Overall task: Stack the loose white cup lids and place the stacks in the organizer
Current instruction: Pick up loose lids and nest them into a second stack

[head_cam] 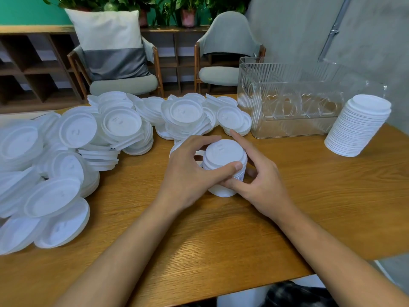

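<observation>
Hands (186, 173) (263, 185) seemingly curled round lid stack (223, 151)

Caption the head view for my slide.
Left hand and right hand grip a lid stack near loose lids and a clear organizer.

White cup lids (66, 138), ribbed clear organizer (287, 103), wood-grain tan table (309, 196), grey-and-white pillow (110, 43), green wall (26, 9)

Leftmost loose lids (18, 144) (blurred) partly beyond the left edge
</observation>
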`<state>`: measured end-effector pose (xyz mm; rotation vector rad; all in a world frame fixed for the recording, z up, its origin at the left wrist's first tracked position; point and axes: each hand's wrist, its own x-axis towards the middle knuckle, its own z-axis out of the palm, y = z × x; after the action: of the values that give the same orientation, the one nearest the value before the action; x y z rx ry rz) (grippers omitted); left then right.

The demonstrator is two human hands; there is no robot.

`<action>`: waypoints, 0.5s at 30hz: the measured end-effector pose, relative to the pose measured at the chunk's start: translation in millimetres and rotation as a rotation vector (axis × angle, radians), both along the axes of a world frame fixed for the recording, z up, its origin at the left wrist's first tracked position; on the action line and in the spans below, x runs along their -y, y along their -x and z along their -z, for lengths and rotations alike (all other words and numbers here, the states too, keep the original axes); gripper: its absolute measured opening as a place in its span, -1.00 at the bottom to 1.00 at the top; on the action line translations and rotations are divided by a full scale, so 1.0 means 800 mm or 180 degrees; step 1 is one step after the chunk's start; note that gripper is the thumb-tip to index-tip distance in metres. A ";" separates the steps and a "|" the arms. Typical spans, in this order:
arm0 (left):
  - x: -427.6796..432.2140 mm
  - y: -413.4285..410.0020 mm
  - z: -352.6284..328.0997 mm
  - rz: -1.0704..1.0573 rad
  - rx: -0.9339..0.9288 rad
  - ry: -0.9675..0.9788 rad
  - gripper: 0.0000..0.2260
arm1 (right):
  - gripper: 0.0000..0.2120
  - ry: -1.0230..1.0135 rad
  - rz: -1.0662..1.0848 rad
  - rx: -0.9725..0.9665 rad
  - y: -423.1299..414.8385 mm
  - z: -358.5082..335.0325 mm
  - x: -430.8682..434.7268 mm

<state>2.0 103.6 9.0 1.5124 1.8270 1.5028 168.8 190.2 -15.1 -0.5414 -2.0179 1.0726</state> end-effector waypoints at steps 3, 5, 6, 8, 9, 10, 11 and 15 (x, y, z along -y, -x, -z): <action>-0.001 0.000 -0.001 0.0028 -0.0023 0.0051 -0.48 | -0.17 -0.0021 0.0023 0.0019 0.000 0.000 0.000; -0.003 -0.001 0.000 0.0059 0.0010 0.0072 -0.49 | -0.20 -0.0072 0.0066 0.0029 0.001 0.000 0.001; -0.003 -0.001 0.001 0.0089 0.0045 0.0085 -0.48 | -0.23 -0.0104 0.0089 0.0037 0.001 0.001 0.002; -0.003 0.000 0.005 0.0168 0.0061 0.0111 -0.46 | -0.26 -0.0120 0.0113 0.0085 0.000 0.001 0.003; -0.003 0.000 0.007 0.0195 0.0043 0.0109 -0.45 | -0.27 -0.0123 0.0112 0.0128 0.000 0.000 0.003; -0.002 0.000 0.009 0.0212 0.0010 0.0091 -0.44 | -0.26 -0.0137 0.0117 0.0171 0.000 0.000 0.003; -0.001 0.000 0.010 0.0219 -0.0037 0.0063 -0.44 | -0.26 -0.0155 0.0123 0.0204 -0.001 0.000 0.003; 0.010 0.009 0.017 0.0254 -0.0386 -0.0141 -0.41 | -0.28 -0.0168 0.0200 0.0228 0.000 0.001 0.002</action>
<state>-5.2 95.2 -4.2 1.7111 1.7864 1.4526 168.6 189.0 -16.2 -0.6193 -2.0714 0.9721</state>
